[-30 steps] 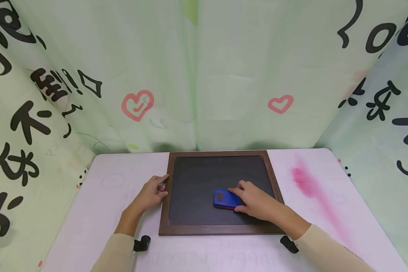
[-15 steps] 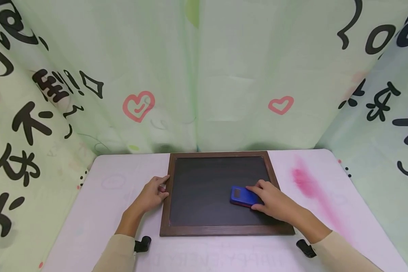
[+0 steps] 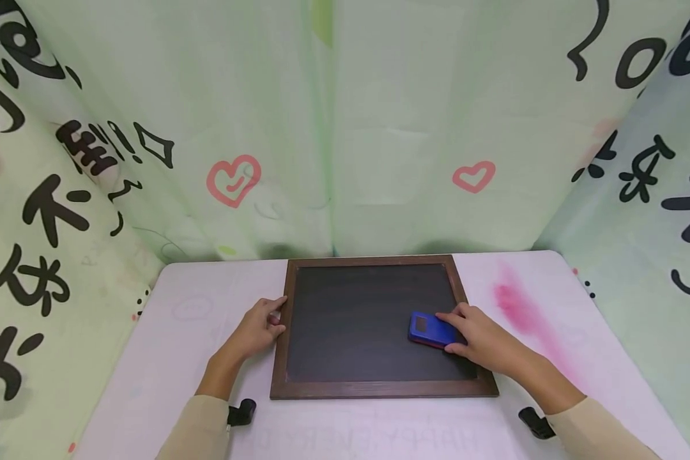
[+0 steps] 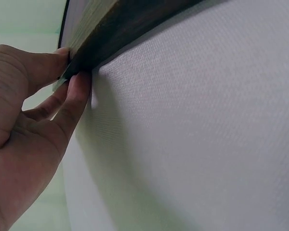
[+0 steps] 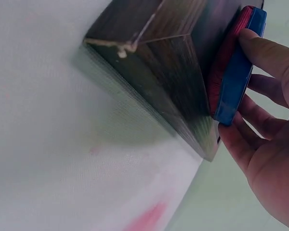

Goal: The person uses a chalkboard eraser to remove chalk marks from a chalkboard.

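A framed chalkboard [image 3: 374, 306] lies on the white table, its dark face bordered by brown wood. My left hand [image 3: 257, 329] braces the left side of the frame, with index finger and thumb set apart along it. In the left wrist view, its fingertips [image 4: 79, 83] touch the frame's edge [image 4: 120, 36]. With thumb and fingers on its two sides, my right hand [image 3: 485, 337] grips a blue board eraser [image 3: 431, 328] over the right part of the board. The right wrist view shows the eraser's red pad [image 5: 227, 67] turned toward the board.
The white table [image 3: 218, 281] carries a pink smear [image 3: 514, 306] right of the board. Green printed curtains [image 3: 379, 128] enclose the back and both sides. A black wrist camera [image 3: 241, 413] sits by the left cuff, another [image 3: 536, 423] by the right.
My right hand has slid the eraser rightward across the board, from near its middle toward the right side of the frame. My left hand stays at the left edge.
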The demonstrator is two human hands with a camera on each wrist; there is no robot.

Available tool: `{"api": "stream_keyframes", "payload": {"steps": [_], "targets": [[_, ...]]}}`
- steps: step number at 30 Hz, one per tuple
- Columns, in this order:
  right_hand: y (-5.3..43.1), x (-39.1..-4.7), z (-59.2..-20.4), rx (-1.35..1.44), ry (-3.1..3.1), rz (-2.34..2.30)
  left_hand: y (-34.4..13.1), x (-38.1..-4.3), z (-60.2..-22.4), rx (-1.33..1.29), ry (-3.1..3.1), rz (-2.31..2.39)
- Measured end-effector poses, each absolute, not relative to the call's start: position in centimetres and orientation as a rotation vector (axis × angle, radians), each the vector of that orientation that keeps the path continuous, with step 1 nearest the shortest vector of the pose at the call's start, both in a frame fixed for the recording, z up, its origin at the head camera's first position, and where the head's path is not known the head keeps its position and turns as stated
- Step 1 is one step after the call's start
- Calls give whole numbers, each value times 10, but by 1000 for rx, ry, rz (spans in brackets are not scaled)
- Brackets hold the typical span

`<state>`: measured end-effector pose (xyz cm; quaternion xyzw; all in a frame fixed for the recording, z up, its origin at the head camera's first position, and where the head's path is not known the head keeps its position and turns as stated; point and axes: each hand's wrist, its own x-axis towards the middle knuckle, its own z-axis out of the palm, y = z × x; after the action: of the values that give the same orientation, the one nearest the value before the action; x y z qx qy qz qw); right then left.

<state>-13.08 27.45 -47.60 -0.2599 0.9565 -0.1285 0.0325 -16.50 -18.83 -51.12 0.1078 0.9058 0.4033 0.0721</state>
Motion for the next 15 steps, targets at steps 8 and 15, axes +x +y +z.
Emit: {"api": "stream_keyframes", "payload": {"steps": [8, 15], "targets": [[274, -131, -475, -808, 2940, -406, -189, -166, -513, 314, 2723, 1223], [274, -132, -473, -808, 2937, -424, -188, -166, -515, 337, 2723, 1220]]}}
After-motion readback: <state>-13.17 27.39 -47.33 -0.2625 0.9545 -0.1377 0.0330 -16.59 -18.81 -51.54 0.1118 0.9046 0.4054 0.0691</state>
